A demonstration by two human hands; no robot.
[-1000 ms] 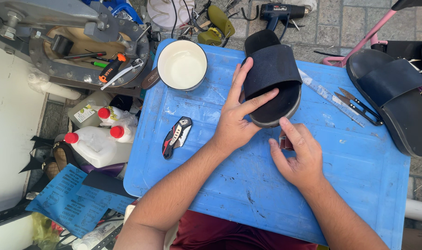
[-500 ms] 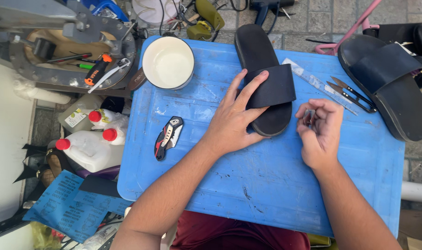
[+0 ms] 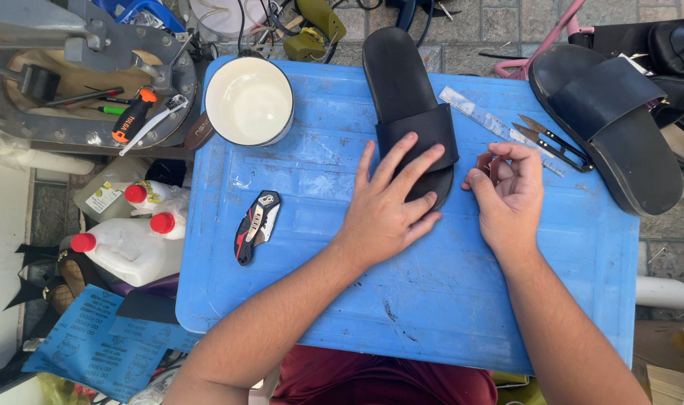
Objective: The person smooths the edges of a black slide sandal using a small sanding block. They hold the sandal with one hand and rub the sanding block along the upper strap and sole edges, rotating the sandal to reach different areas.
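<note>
A black slide sandal lies lengthwise on the blue plastic table. My left hand rests flat on the sandal's strap and toe end, fingers spread. To its right, my right hand is curled, pinching a small dark reddish piece between thumb and fingertips, close to the sandal's edge. A folding utility knife lies on the table left of my left forearm.
A white bowl stands at the table's back left. A clear ruler and thread snips lie right of the sandal. A second black slide overhangs the right edge. Red-capped jugs and blue sandpaper sheets are on the ground to the left.
The sandal has been laid flat and straight on the table. My left hand stayed on its strap. My right hand rose from the table and moved up beside the sandal with the small piece.
</note>
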